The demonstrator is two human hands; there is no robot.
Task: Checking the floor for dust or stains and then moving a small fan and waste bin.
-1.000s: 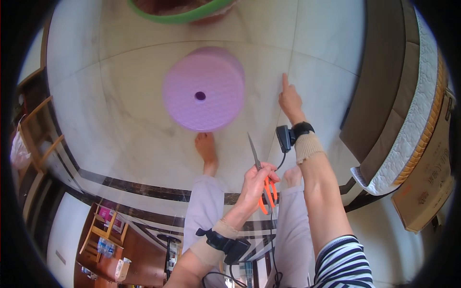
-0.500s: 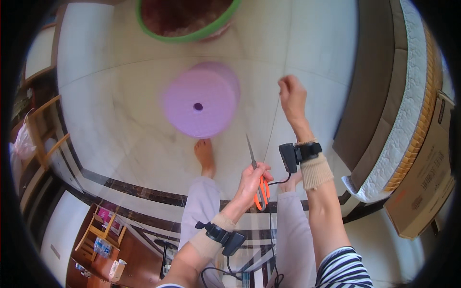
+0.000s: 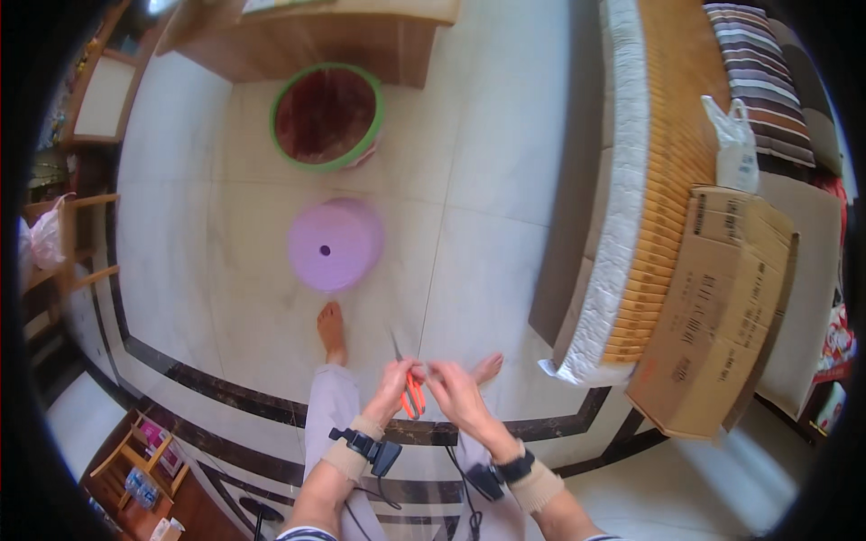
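Observation:
My left hand (image 3: 388,388) is closed around a pair of scissors (image 3: 413,398) with orange and dark handles. Their thin blade points up and away from me, past the fingers. Close beside it, my right hand (image 3: 457,394) has its fingers drawn together near the scissors' handles. Anything it pinches is too small to make out. Beyond my bare feet stands a purple drum-shaped thing (image 3: 323,275) with a small dark hole in its round face. Both wrists wear beige cuffs and black strapped devices with cables.
Behind the purple thing sits a green-rimmed tub (image 3: 373,144) with a dark red inside, near a wooden cabinet (image 3: 361,50). On the right are a long seat with a white quilted edge (image 3: 622,180) and a large cardboard box (image 3: 695,334). Wooden chairs (image 3: 95,270) stand at left.
My right hand has come down and in from the far right, close to the left hand and scissors. The view has shifted, showing more of the cabinet and seat.

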